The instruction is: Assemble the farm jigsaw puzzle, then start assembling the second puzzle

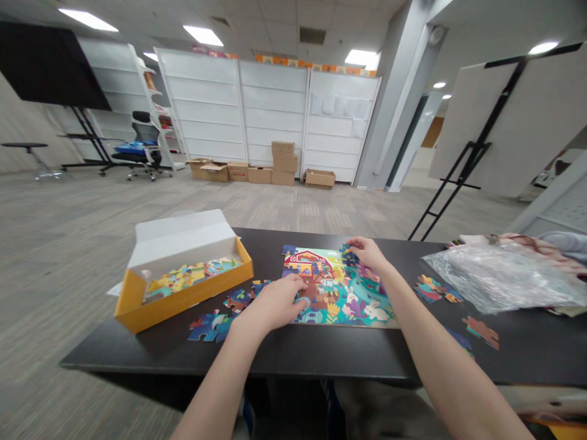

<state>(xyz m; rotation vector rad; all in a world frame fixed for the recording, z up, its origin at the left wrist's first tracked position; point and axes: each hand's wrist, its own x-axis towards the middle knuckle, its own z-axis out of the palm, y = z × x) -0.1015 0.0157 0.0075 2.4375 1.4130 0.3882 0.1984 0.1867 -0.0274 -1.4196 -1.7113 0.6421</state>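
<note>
- Cardboard jigsaw pieces (236,300) look thin, stiff and light; they should bend little, though their tabs could crease or fray if forced.
- Flat on the table, they seem best taken by a pinch at the edges or slid with a fingertip; the printed face looks smooth and may slip a little.
- From the head view, the assembled farm picture (342,299) lies on the black tabletop (284,353), with a red barn, white rabbits, and bright teal and yellow plants.
- The left hand (275,302) rests on the picture's lower-left area, its fingers (300,297) touching colourful pieces. The fingers are curled down together, but I cannot tell whether they grip one.
- The right hand (369,253) is at the picture's upper-right edge, its fingertips (349,246) on dark blue pieces (349,256). Any pinch is hidden.
- More loose pieces (207,326) lie between the picture and the yellow box tray (183,298), which holds a heap of pieces (192,276) and has a white flap (178,235).
- To the right, further pieces (430,289) and a brown-toned piece (481,333) lie near a crumpled clear plastic bag (499,275).
- Beyond the table stand white shelving panels (275,104), stacked cardboard boxes (283,165) and an office chair (142,146).
</note>
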